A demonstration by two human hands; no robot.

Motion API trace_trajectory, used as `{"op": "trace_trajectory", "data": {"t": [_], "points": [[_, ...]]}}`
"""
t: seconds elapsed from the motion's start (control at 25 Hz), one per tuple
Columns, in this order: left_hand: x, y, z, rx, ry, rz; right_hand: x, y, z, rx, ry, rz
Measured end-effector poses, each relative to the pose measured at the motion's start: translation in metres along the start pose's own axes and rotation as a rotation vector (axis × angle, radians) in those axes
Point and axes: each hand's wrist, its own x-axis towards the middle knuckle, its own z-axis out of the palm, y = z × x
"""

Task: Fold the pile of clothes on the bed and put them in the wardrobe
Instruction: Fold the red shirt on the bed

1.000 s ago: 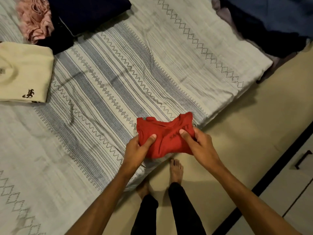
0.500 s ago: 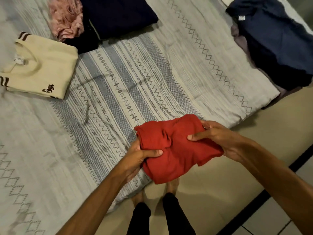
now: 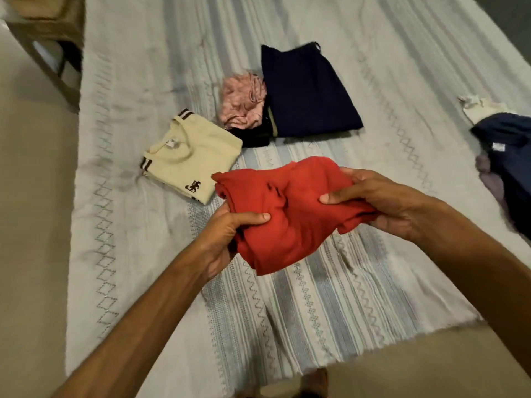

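One red shirt (image 3: 290, 214), folded into a loose bundle, sat in my two hands above the striped bed (image 3: 373, 282). My left hand (image 3: 224, 239) gripped its near left edge, thumb curled over the top and fingers under the cloth. My right hand (image 3: 382, 202) pinched its right side, thumb on top, fingers tucked beneath.

Beyond the shirt I counted four pieces on the sheet. One cream top (image 3: 189, 159), folded, lay just past the shirt's left corner. One pink bundle (image 3: 244, 103), crumpled, sat behind it on one black piece (image 3: 253, 136). One navy garment (image 3: 307, 90), folded flat, lay touching the pink bundle's right side.

At the right edge sat a dark blue heap (image 3: 508, 156), well apart, blurred, with a white scrap (image 3: 479, 106) just behind it. A wooden stand (image 3: 48, 30) stood at the far left beside the bed.
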Motion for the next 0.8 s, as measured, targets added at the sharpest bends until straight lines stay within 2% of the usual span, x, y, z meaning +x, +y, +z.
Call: {"op": "trace_trajectory", "data": {"t": [0.12,0.32,0.44,0.6,0.68,0.8], "points": [[0.023,-0.022,-0.015,-0.071,0.068,-0.019,0.043,0.020,-0.017,0.052,-0.013,0.009],[0.067,-0.164,-0.025,-0.254,0.236,-0.267,0.110,0.174,-0.063,0.155,0.108,0.300],[0.077,-0.211,-0.022,-0.264,0.424,-0.254,0.118,0.229,-0.076,0.352,0.239,0.341],[0.071,-0.211,0.002,-0.088,0.461,-0.225,0.108,0.236,-0.052,0.553,0.264,0.371],[0.069,-0.202,0.017,0.058,0.462,-0.222,0.113,0.230,-0.037,0.552,0.327,0.410],[0.074,-0.191,0.030,0.195,0.558,-0.184,0.121,0.207,-0.030,0.455,0.415,0.372]]}}
